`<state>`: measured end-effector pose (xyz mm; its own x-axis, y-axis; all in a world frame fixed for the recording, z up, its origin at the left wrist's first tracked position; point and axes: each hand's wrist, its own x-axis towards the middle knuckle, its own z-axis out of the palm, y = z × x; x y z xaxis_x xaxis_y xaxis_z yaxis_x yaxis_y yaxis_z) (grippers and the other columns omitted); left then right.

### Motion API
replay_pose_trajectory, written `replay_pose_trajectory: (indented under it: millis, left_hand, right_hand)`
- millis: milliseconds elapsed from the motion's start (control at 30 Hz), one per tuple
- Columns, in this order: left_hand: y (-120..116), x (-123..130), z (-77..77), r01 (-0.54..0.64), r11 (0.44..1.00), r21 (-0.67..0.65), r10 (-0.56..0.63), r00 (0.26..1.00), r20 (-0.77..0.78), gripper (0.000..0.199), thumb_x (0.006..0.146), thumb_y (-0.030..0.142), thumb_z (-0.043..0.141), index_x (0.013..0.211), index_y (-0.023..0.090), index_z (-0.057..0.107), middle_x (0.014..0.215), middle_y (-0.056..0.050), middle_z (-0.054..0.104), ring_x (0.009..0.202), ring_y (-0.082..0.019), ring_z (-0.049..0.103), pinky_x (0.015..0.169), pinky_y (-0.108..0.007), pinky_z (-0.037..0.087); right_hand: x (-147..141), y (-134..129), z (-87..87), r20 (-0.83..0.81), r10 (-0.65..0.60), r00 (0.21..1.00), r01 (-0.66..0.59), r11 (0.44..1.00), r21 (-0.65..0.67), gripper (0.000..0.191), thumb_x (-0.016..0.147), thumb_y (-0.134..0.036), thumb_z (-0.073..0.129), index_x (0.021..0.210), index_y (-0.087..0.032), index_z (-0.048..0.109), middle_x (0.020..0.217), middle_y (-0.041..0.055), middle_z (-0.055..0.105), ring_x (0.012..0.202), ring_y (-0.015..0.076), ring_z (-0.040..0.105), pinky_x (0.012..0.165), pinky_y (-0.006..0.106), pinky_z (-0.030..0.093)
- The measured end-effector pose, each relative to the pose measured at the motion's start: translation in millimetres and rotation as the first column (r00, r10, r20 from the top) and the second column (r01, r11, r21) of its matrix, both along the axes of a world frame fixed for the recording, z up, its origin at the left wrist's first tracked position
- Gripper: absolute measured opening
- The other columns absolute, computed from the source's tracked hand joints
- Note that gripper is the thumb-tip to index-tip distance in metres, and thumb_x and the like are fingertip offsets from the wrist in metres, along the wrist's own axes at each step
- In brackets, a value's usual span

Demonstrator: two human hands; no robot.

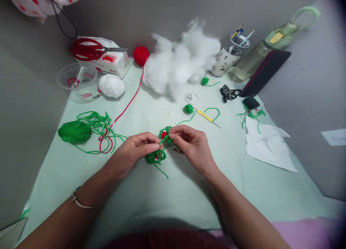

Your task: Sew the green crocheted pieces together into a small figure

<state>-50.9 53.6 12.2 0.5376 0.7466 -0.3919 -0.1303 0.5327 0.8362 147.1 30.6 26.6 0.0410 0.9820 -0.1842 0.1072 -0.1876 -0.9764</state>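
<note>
My left hand point(142, 145) pinches a short stretch of green yarn point(163, 139) between thumb and forefinger. The other end of that stretch is pinched in my right hand point(186, 139). Just behind the fingertips is a green, red and white crocheted piece point(163, 134), partly hidden by the yarn and fingers. A second crocheted piece point(156, 156) in the same colours lies on the table below my left fingertips, with a loose green tail. Beyond my right hand are a small green ball point(188, 109) and a yellow-handled crochet hook point(204, 115).
Green yarn point(75, 132) lies tangled at the left. Scissors point(88, 50) rest on a white box; white yarn point(111, 86) and a red ball point(141, 56) are nearby. White stuffing point(181, 61) is at the back. A pen cup point(228, 56), bottle point(250, 59) and paper point(267, 144) stand or lie right.
</note>
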Motion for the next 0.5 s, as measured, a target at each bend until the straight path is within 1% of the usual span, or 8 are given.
replay_pose_trajectory:
  millis: [100, 267, 433, 500]
  left_hand:
    - [0.1, -0.4, 0.8, 0.0, 1.0, -0.008, 0.0, 1.0, -0.015, 0.014, 0.082, 0.032, 0.077, 0.086, 0.019, 0.074, 0.08, -0.001, 0.071, 0.071, -0.011, 0.06, 0.069, -0.023, 0.046]
    - [-0.1, -0.9, 2.1, -0.005, 1.0, -0.018, 0.005, 0.999, -0.032, 0.014, 0.08, 0.032, 0.078, 0.084, 0.02, 0.073, 0.077, 0.0, 0.07, 0.069, -0.011, 0.059, 0.067, -0.022, 0.044]
    - [0.2, -0.9, 2.3, -0.021, 1.0, 0.022, 0.022, 0.998, -0.06, 0.014, 0.08, 0.031, 0.077, 0.081, 0.019, 0.07, 0.075, 0.001, 0.067, 0.066, -0.011, 0.056, 0.065, -0.023, 0.042]
    - [0.4, -1.2, 1.8, -0.031, 0.999, 0.03, 0.033, 0.997, -0.064, 0.013, 0.081, 0.031, 0.076, 0.081, 0.019, 0.07, 0.076, 0.001, 0.066, 0.068, -0.012, 0.056, 0.067, -0.024, 0.043]
  right_hand:
    - [0.6, 0.5, -1.2, 0.006, 0.001, 1.0, -0.001, 1.0, -0.008, 0.017, 0.083, -0.033, 0.071, 0.086, -0.016, 0.07, 0.06, -0.0034, 0.053, 0.053, 0.0088, 0.045, 0.049, 0.022, 0.037]
    - [1.1, -0.5, -1.0, 0.001, -0.019, 1.0, 0.019, 1.0, -0.009, 0.018, 0.083, -0.034, 0.071, 0.086, -0.016, 0.07, 0.062, -0.0027, 0.054, 0.054, 0.009, 0.045, 0.05, 0.022, 0.038]
    - [0.3, -1.7, 1.8, -0.024, -0.047, 0.999, 0.047, 0.999, -0.001, 0.019, 0.082, -0.035, 0.072, 0.084, -0.016, 0.069, 0.062, -0.002, 0.055, 0.055, 0.0093, 0.046, 0.05, 0.022, 0.04]
    - [0.3, -1.6, 1.9, -0.026, -0.047, 0.999, 0.047, 0.999, -0.003, 0.019, 0.082, -0.035, 0.073, 0.084, -0.017, 0.069, 0.062, -0.0022, 0.055, 0.055, 0.0094, 0.045, 0.05, 0.022, 0.04]
